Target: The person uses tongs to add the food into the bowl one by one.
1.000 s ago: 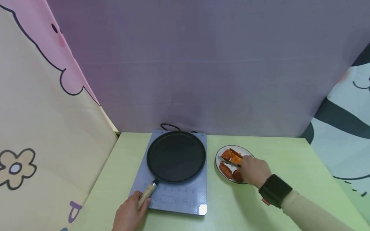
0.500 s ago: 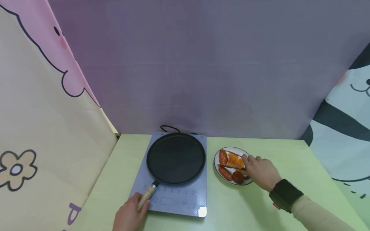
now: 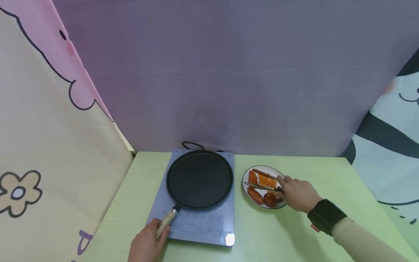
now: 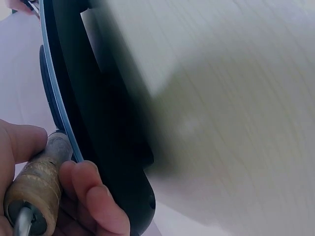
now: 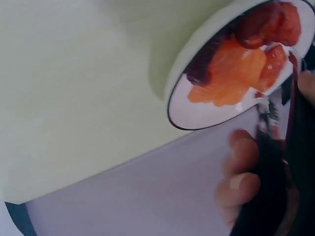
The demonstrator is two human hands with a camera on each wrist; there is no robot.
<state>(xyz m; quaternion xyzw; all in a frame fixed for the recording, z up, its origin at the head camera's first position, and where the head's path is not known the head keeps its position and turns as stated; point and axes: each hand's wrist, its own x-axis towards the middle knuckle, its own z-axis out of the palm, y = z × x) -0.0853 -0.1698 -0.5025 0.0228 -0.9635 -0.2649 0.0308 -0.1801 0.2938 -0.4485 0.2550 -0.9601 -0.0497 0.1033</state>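
1. Wooden, rounded handle point(image 3: 167, 219), lower left of centre; left hand point(image 3: 148, 241) wrapped round it.
2. Black, flat, circular pan point(image 3: 199, 179), lower centre, on a smooth rectangular cooktop point(image 3: 209, 234).
3. White, dark-rimmed plate point(image 5: 182, 109), right of centre, bearing glossy orange slices point(image 5: 231, 73); right hand point(image 3: 298, 194) clamped on slim tongs point(image 3: 262, 187) over it.

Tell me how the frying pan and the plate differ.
The frying pan is black; the plate is white with a dark rim line. The pan is larger and has a wooden handle, while the smaller plate has none. The pan sits on a cooktop, the plate on the table. The pan is bare; the plate holds orange and red food. Both are round.
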